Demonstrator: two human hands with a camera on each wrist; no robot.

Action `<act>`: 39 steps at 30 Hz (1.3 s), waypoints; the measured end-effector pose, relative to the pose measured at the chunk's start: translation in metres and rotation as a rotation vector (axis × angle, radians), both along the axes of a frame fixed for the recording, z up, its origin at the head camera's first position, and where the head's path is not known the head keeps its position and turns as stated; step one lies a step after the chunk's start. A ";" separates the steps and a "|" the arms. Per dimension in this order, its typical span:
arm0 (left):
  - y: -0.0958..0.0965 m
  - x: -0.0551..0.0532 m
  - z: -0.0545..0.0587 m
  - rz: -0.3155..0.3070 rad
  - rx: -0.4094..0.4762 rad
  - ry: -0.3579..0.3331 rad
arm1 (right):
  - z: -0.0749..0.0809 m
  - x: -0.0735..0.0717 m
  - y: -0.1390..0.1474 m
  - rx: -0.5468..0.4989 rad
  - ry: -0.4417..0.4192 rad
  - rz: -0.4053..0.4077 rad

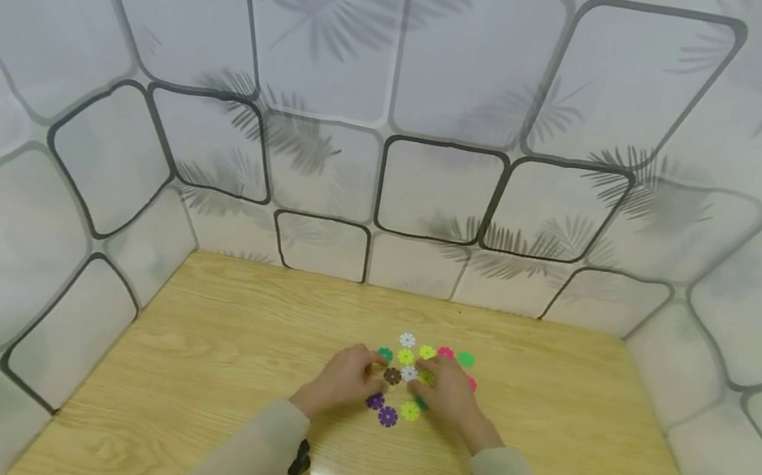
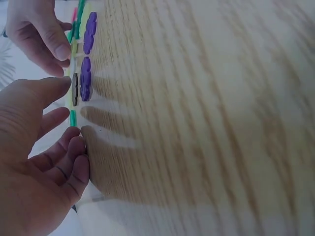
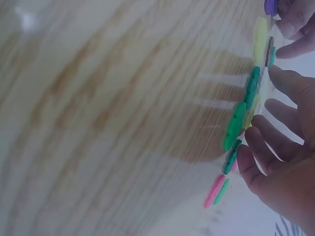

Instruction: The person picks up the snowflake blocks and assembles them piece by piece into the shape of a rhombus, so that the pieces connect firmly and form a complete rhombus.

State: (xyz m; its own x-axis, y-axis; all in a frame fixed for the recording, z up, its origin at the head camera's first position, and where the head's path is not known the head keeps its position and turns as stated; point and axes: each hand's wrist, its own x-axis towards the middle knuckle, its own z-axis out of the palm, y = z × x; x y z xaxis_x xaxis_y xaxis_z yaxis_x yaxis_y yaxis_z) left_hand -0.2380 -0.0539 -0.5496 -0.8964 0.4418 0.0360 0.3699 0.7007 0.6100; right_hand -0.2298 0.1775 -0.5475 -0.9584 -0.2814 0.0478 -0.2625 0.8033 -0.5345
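Loosely spread and gripping nothing, our left hand [image 1: 347,376] and right hand [image 1: 450,391] flank a brown disc [image 1: 392,376] and a white disc [image 1: 409,374] on the wooden table [image 1: 248,333].

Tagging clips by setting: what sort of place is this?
Likely an indoor table booth or walled-in corner, though its purpose isn't clear: a wood-grain tabletop, pale walls with outlined blocks and leaf prints on three sides, and small colourful notched discs laid out.
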 end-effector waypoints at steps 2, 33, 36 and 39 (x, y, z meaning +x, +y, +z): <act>0.002 0.000 0.001 0.002 -0.017 0.002 | -0.002 -0.001 0.000 0.028 0.007 0.004; 0.009 -0.004 -0.006 0.026 -0.088 0.041 | -0.005 -0.003 -0.008 -0.016 -0.017 -0.030; 0.007 -0.004 -0.006 0.024 -0.073 0.040 | -0.001 -0.002 -0.009 -0.065 -0.060 -0.062; 0.006 -0.005 -0.006 0.007 -0.047 0.052 | 0.001 -0.003 -0.010 -0.099 -0.078 -0.081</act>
